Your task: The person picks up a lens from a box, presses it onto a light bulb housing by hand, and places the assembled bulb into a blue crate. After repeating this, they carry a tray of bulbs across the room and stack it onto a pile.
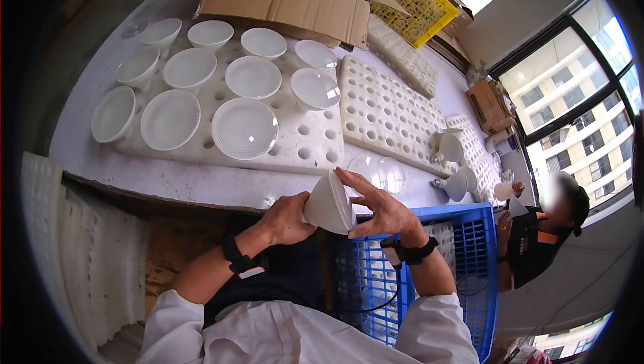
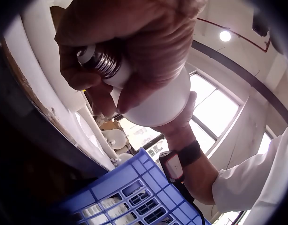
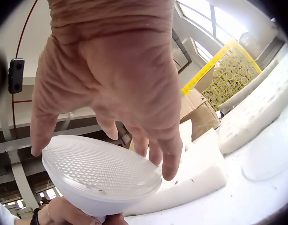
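A white reflector bulb [image 1: 329,204] is held over the table's front edge, its wide face toward the right. My left hand [image 1: 287,219] grips its narrow end; in the left wrist view the fingers of the left hand [image 2: 130,42] curl round the metal screw base [image 2: 104,62]. My right hand [image 1: 384,211] is spread at the wide rim, fingers extended. In the right wrist view, the right hand [image 3: 111,84] spans the textured clear lens [image 3: 101,166], with fingertips at or near its edge.
Several white bulbs [image 1: 246,129] stand face up in a foam tray [image 1: 305,137]. Another holed foam tray [image 1: 389,112] lies to its right, with loose bulbs [image 1: 457,183] nearby. A blue crate [image 1: 493,257] stands below, cardboard [image 1: 282,5] and a yellow crate [image 1: 439,12] behind. Another person [image 1: 537,243] is at right.
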Tool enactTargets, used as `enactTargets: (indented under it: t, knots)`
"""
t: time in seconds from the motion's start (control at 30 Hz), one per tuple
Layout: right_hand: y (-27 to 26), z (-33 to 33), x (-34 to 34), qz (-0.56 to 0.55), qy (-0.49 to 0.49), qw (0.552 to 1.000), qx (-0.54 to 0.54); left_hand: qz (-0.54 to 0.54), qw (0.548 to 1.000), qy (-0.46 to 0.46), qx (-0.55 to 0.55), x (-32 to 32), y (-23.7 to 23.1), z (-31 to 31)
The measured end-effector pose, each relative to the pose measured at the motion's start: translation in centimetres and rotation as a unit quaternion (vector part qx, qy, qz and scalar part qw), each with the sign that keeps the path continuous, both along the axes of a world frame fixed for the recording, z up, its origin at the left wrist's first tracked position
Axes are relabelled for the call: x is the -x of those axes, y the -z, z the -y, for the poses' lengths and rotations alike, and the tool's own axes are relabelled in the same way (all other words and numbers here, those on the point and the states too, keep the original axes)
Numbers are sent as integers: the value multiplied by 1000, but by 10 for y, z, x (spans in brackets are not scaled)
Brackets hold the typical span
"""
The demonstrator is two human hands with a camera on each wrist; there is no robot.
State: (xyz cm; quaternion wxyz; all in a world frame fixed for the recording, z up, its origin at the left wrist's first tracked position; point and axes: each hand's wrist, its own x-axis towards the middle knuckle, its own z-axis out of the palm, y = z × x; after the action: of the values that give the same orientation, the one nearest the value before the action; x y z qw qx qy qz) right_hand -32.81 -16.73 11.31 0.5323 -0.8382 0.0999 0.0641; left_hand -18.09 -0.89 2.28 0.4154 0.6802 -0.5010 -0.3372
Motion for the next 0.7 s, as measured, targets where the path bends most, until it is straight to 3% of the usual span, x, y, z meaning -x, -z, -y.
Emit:
enactTargets:
  t: [0.13, 0.2, 0.33, 0.43, 0.5, 0.7]
  knots:
    - [9, 2, 3, 2, 4, 1000, -24, -51, 998, 19, -27, -1, -4, 2]
    - [21, 0, 4, 28, 75, 988, -130, -68, 997, 29, -17, -2, -5, 3]
    - [26, -7, 2, 65, 85, 979, -171, -79, 996, 50, 3, -2, -6, 6]
    - [25, -13, 0, 106, 58, 986, -114, -112, 992, 63, -3, -3, -8, 8]
    - [21, -19, -3, 106, 23, 992, 71, -123, 990, 66, -7, -3, -9, 9]
    - [26, -26, -2, 125, 27, 985, 117, -37, 997, 70, -11, 1, 2, 15]
